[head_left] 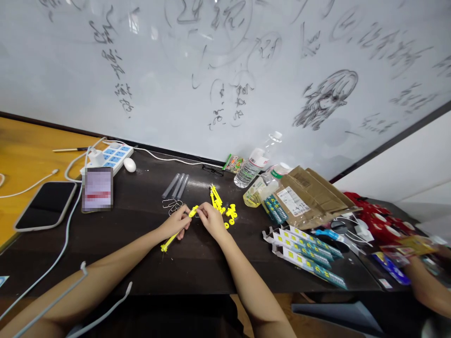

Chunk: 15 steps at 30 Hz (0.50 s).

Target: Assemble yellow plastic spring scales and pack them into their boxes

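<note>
One broad whiteboard, covered in dark writing and a drawn head, fills 12 o'clock, taking the two working hands as the clock's centre. Below it spreads the dark table. At 3 o'clock lies a brown cardboard parcel with a white label; several teal-and-white cartons lie between 3 and 4 o'clock. Farther out at 4 o'clock, another person's arm reaches in, blurred. A clear bottle stands at 2 o'clock. The power strip sits at 10 o'clock, and a dark-screened phone rests at 9.

At the centre, the left hand holds a yellow piece, its fingers closed around it. A yellow rod runs out from under that hand toward 8 o'clock; the hand hides whether the two are joined. The right hand has thumb and fingertips narrowed together at the yellow piece's near end; what lies between them is too small to tell.

Three grey strips lie side by side at 11 o'clock. Yellow rods rest at 2 o'clock, small yellow parts at 3, and wire clips at 10, near the left hand.
</note>
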### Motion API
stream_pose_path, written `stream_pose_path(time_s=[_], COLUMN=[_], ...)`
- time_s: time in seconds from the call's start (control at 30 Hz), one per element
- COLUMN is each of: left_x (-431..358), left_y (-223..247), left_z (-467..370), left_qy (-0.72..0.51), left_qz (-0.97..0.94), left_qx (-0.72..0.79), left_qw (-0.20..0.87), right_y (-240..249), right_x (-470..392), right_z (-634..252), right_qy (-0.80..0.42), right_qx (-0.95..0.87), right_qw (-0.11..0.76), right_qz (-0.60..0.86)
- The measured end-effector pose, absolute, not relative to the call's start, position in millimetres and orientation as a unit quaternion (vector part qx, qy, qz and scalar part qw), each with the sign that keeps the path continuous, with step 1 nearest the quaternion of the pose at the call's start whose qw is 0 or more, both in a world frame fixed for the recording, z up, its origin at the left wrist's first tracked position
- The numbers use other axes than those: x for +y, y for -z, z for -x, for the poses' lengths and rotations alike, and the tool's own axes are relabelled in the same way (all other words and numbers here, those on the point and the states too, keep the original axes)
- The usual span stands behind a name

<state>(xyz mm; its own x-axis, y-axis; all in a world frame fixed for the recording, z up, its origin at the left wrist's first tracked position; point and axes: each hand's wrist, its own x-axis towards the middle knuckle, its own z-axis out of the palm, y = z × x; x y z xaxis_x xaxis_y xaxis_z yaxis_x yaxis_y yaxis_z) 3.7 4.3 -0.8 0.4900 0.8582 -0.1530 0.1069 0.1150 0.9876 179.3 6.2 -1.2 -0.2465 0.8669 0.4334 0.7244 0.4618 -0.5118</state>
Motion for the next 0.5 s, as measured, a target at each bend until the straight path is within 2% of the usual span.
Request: stream_pose_path(time_s=[0.5], left_x=[2.5], left_y=[2.2], left_z=[-0.7], left_qy=[-0.251], left_qz=[-0.655], left_qx=[0.422], left_qw=[0.574], right_y=[-5.4], right_x=[4.0], right_z=[-177.6], right_qy=[-0.113], right_qx=[-0.788], right_qw=[0.306], right_qz=[0.522])
